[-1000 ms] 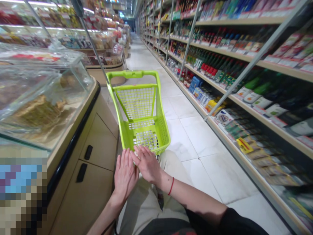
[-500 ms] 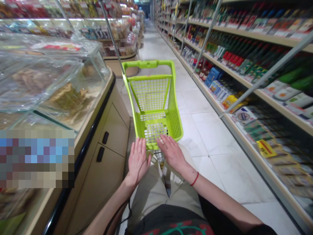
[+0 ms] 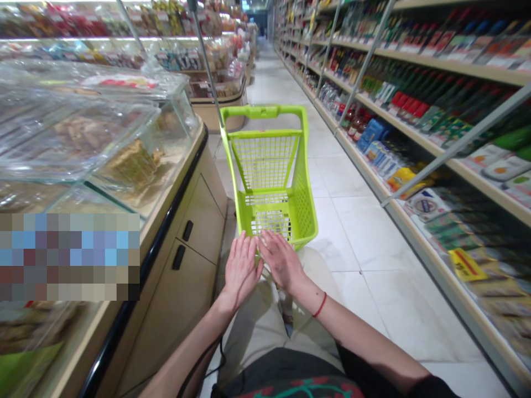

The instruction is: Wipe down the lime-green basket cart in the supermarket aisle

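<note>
Straight ahead stands a lime-green shopping basket cart (image 3: 305, 188), its lattice basket holding nothing that I can see. My left hand (image 3: 241, 268) is stretched flat, palm down, at the basket's near edge. Beside it, my right hand (image 3: 281, 260) lies with fingers extended, a red cord round its wrist. The two hands almost meet over the near rim. Neither grips anything; whether the fingertips touch the rim, I cannot tell. A grey pole (image 3: 207, 66) rises from the cart's left side.
Glass-topped food bins (image 3: 120, 160) with a black bumper rail (image 3: 153, 251) run close along the left. Shelves of packaged goods (image 3: 431, 146) line the right side. Between them the tiled floor (image 3: 357, 221) leads away down the aisle. Bagged goods fill racks at the back left.
My right hand has moved left, closer to my left hand. The whole scene, cart included, has shifted slightly right in view. Both hands stay flat.
</note>
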